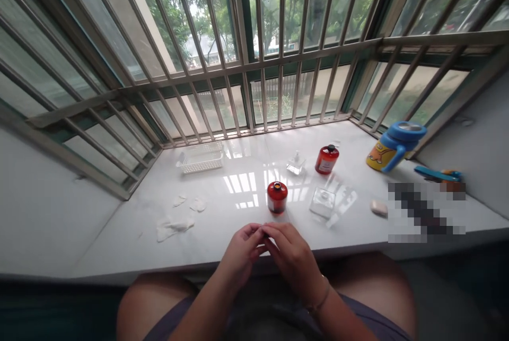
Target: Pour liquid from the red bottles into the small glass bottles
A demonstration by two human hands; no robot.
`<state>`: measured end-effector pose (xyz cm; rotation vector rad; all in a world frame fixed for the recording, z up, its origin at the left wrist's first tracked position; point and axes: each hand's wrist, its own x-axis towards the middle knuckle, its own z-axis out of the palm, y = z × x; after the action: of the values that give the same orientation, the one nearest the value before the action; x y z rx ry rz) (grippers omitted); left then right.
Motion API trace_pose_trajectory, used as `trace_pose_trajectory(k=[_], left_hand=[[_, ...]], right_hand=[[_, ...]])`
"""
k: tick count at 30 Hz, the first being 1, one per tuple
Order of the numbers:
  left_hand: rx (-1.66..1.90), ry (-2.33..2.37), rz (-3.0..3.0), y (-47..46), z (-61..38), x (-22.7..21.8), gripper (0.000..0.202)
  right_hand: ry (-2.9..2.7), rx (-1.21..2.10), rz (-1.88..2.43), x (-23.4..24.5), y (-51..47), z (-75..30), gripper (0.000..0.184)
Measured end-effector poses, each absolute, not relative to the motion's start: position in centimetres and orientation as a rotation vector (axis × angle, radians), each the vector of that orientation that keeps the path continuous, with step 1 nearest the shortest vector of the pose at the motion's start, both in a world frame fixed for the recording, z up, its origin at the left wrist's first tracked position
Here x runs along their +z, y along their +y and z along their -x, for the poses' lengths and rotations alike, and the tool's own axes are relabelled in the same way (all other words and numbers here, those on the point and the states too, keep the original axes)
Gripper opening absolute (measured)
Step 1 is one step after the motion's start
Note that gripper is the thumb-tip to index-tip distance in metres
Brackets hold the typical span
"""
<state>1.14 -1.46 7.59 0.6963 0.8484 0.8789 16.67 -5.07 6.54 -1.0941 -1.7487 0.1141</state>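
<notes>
My left hand (240, 252) and my right hand (294, 256) are drawn together just above the front edge of the sill, their curled fingers (265, 234) meeting and overlapping. I can't tell whether they're pinching something small or simply resting against each other, because nothing shows between them. A thin bracelet (318, 298) circles my right wrist. Nearest my hands, just ahead of my fingertips and not touching them, stands a red glass bottle (277, 198) with its dark mouth uncapped. Farther back on the white marble sill (119, 235) stands a second red bottle (326, 159) with a black cap, and a small square glass bottle (296, 165) is just to its left. A larger square glass bottle (322, 202) sits to the right of the uncapped one, beside some transparent pieces (342, 198). To my left lie crumpled white tissues (175, 228), and behind them is a white plastic basket (201, 158). Off to the right are a blue and yellow cup (393, 146), a small cream-coloured object (378, 207) and a blue-handled tool (435, 173). Beside them, a blurred patch (427, 211) hides whatever lies there. Barred windows (254, 49) run along the back of the sill, with trees outside.
</notes>
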Motion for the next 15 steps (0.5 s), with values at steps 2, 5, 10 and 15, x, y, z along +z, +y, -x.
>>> trace_pose_trajectory(k=[2,5,10,15], left_hand=[[0.856,0.837,-0.726,-1.2,-1.2,7.7,0.041],[0.884,0.871,-0.801,-0.4,-1.3,7.6,0.042],[0.943,1.091,-1.262,2.0,-1.6,6.9,0.048],[0.931,1.162,-1.753,6.1,-4.0,6.8,0.081]], right_hand=[[-1.746,0.109,1.111,6.6,-4.6,-17.1,0.035],[-1.750,0.094,1.127,7.2,-3.4,-18.3,0.031],[-1.635,-0.077,1.251,8.7,0.3,-21.2,0.031],[-1.646,-0.017,1.346,8.2,4.6,-22.9,0.028]])
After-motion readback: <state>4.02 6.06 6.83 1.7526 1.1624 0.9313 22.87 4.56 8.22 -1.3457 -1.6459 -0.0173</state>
